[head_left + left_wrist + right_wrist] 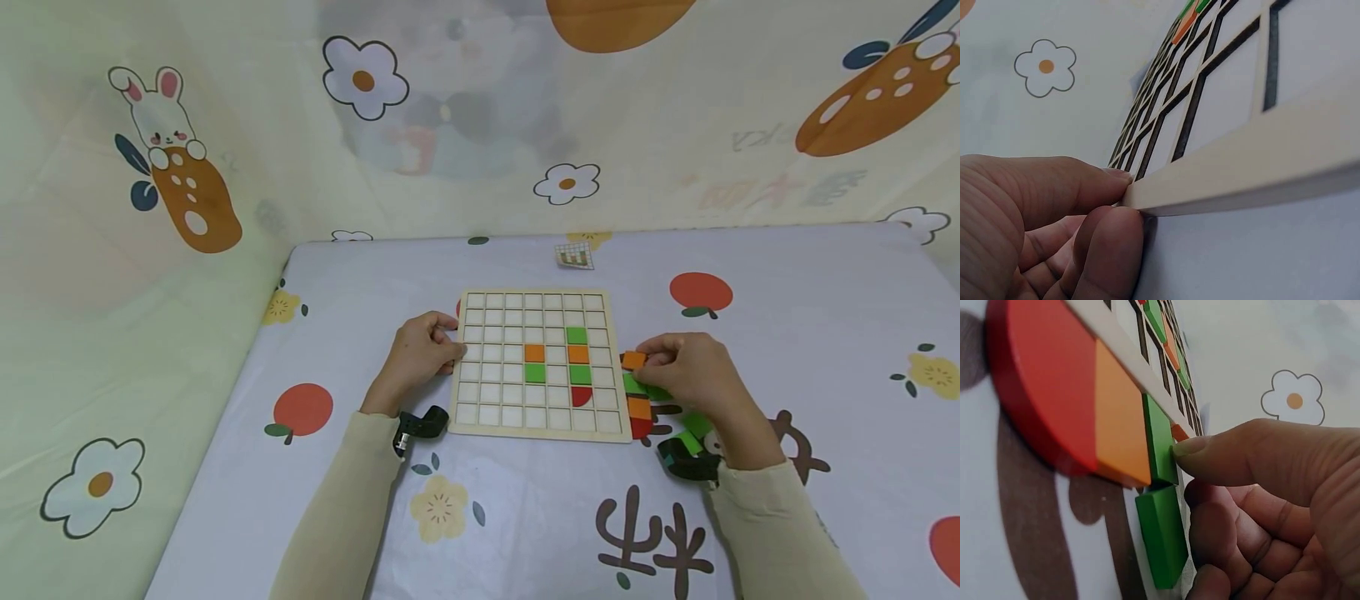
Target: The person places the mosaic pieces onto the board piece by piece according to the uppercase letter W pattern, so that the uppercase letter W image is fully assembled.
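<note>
Hands steady a wooden grid board (495, 392), touching square blocks (636, 383).

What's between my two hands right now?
The wooden grid board, seen in the head view. The left hand pinches its left edge; the right hand touches loose blocks at its right edge.

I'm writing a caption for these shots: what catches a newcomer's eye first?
The wooden grid board at the table's middle, with orange and green squares and a red half-round in its right-hand cells. The left hand pinches its left edge; the right hand touches loose coloured blocks lined along its right edge.
</note>
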Tool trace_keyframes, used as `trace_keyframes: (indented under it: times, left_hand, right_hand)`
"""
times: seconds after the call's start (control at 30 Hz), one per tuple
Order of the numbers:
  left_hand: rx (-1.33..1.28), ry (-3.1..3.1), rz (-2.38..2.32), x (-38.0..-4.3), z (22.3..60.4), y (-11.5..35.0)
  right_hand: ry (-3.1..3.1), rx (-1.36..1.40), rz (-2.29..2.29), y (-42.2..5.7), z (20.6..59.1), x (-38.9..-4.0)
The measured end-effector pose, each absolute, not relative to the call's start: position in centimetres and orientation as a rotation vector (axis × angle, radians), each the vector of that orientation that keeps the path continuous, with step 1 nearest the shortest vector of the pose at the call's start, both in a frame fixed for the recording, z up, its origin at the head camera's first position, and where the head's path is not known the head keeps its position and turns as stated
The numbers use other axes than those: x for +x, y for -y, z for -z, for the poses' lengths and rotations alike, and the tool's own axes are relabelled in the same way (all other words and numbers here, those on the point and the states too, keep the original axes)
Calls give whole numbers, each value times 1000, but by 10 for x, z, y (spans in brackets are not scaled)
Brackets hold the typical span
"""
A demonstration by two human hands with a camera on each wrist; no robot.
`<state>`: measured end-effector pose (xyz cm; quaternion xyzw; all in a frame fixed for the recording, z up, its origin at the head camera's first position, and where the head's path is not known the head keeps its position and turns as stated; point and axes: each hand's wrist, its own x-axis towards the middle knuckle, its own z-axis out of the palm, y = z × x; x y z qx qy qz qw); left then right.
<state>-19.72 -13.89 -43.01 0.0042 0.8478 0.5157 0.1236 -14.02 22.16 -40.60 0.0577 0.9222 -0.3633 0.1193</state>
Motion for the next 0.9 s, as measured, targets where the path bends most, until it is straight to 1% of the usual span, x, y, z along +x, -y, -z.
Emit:
trace_keyframes:
  times: [0.3,0.7,0.9]
  left_hand:
    - [21,-2476,-1504,-197,430,139]
    - [39,-2458,-1518,-197,429,140]
    - [45,-2446,-1535,-197,431,140]
  right_hand:
    - [-2720,133,1072,-219,404,-140]
    - [-2678,-89,1210,-198,399,-136]
    - [-2647,-156,1256,-190,400,-133]
